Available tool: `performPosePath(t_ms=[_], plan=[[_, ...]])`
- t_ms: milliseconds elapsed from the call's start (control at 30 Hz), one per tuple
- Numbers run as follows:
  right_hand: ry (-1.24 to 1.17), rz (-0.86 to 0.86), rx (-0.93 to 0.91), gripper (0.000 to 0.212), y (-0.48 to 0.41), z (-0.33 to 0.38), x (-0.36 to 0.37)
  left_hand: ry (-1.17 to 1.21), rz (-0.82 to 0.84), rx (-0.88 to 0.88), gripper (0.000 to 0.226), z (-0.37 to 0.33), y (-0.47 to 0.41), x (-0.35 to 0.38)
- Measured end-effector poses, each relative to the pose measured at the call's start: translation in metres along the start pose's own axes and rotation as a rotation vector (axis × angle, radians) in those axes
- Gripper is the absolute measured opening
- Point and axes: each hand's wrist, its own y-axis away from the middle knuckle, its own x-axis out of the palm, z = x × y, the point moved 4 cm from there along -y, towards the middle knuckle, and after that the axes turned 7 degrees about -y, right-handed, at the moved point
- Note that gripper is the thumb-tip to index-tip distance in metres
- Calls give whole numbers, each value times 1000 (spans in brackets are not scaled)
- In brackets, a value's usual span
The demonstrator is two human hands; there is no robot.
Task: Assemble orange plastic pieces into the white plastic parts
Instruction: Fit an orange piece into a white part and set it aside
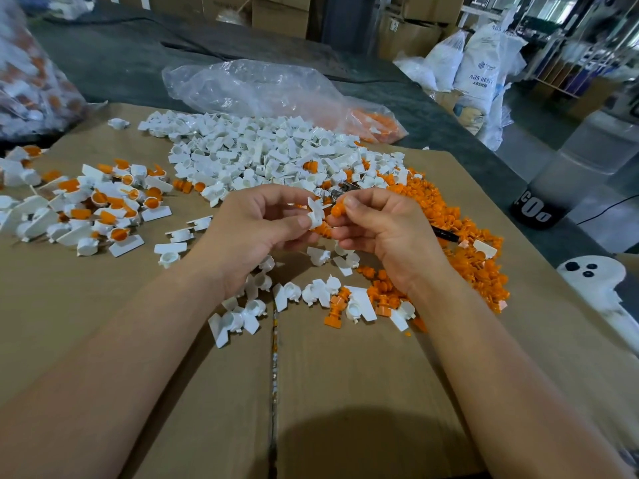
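The person's left hand (262, 226) is raised over the flattened cardboard (345, 392), thumb and curled fingers clamped on a single white part (315, 213). Just beside it, the right hand (377, 229) pinches an orange piece (337, 209) between thumb and forefinger, its other fingers curled under. The orange piece sits right against the white part. Whether it has entered the socket is hard to tell, since the fingers cover the joint.

Behind the hands lies the pile of white parts (269, 150), spread wide across the cardboard. To the right of it, running down past the right wrist, is the heap of orange pieces (460, 229); the two meet and mingle near the fingertips. On the left is a looser scatter of assembled pieces (103, 205), white with orange showing in their cups. More loose white parts and a few orange ones lie beneath the wrists.

Beyond the white pile a clear plastic bag (262, 88) lies crumpled, a few orange pieces in its right end. White sacks (480, 63) stand far right.
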Motion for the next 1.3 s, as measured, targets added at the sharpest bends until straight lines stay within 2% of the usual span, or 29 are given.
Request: performPosePath(t_ms=[433, 667, 767, 1000, 1300], plan=[[165, 72, -179, 12, 2, -1, 7, 59, 26, -16, 20, 2, -2, 1], [209, 123, -274, 15, 5, 3, 11, 79, 95, 2, 34, 4, -1, 3], [165, 161, -294, 23, 6, 5, 12, 51, 130, 15, 31, 4, 0, 4], [239, 111, -398, 27, 5, 4, 12, 66, 118, 55, 29, 4, 0, 3], [216, 155, -311, 20, 3, 1, 10, 53, 89, 106, 30, 1, 3, 2]])
